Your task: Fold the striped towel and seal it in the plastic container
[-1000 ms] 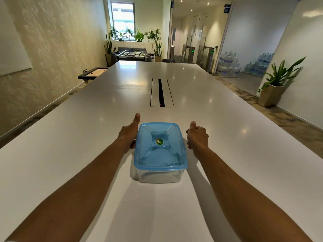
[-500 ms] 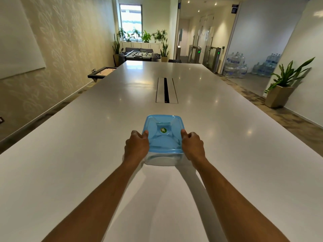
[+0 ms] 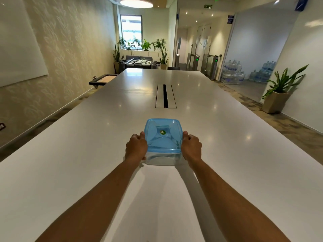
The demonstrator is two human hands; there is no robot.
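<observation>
Ahead, long white table [image 3: 104, 154] fills the room, potted plant [image 3: 279, 88] rightward.

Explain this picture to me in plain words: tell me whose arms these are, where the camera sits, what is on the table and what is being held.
There is no machine here. These are a person's two bare arms, filmed by one wide-angle camera worn on their head and looking forward and down, so you see what they see.

A long white table fills the view. On it stands one clear plastic container with a blue lid on top. A green round sticker sits in the middle of the lid.

The left hand grips the container's left side and the right hand its right side, fingers curled at the lid's edges. The walls look clear, but I cannot make out a towel inside.

Potted plants, water bottles and a football table stand in the room behind.
</observation>
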